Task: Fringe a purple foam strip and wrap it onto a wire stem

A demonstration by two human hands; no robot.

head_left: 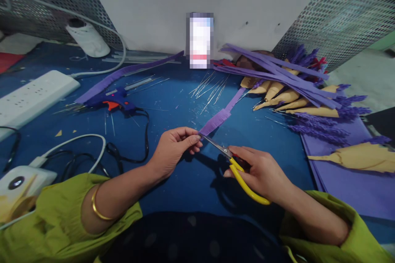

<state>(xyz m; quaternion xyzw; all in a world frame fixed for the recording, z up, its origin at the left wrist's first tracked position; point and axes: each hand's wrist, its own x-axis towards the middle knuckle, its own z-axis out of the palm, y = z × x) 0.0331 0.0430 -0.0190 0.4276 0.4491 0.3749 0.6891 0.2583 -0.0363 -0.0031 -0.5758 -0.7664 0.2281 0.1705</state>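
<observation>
Near the middle of the blue table, my left hand (179,148) pinches the lower end of a purple strip (216,121). The strip runs up and to the right, toward the tan-wrapped bundles. My right hand (257,170) is wrapped round scissors (245,183) with yellow handles. The scissors point up and left, and their blade tips reach the strip's end beside my left fingertips. Whether the blades are fully closed is hard to tell.
A blue glue gun (123,100) and its black cord lie left, near a white power strip (37,94). Thin wires (212,86) lie behind my hands. Purple strips (277,70), tan-wrapped flowers (284,96) and purple sheets (348,187) are at right. A blurred phone (200,41) stands behind.
</observation>
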